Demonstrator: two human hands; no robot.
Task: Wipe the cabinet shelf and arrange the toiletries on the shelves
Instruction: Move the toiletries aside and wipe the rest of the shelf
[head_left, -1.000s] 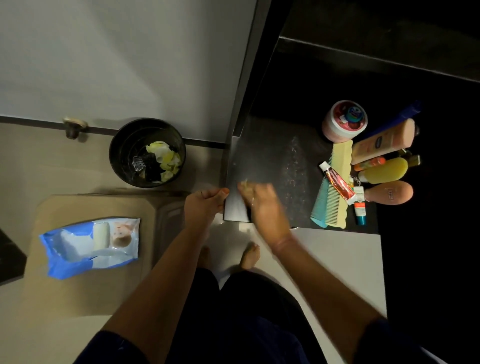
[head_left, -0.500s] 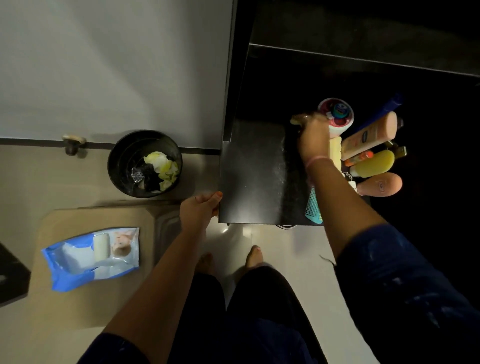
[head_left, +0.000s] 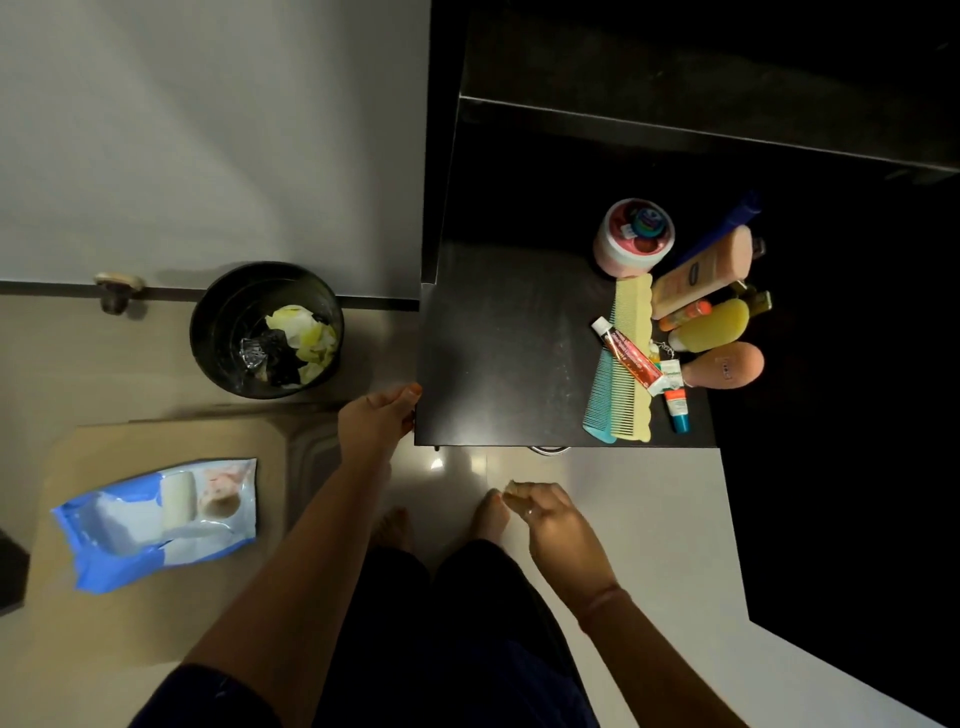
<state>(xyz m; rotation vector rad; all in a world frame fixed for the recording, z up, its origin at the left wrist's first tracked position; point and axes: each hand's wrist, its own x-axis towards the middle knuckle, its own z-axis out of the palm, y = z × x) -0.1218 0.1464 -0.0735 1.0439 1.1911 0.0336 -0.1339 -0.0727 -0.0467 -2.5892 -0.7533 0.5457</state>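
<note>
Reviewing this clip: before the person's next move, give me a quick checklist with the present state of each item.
1. Wipe in right hand: ok, fingers pinch a small crumpled wipe below the shelf edge.
2. Left hand steadying the shelf: ok, it grips the front left corner.
3. Left part of shelf free for wiping: ok.
4. Toiletries arranged: not ok, combs, tubes and bottles lie piled at the right.
5. Bin open for the used wipe: ok.
6. Shelf clean: cannot tell, surface dark.
</note>
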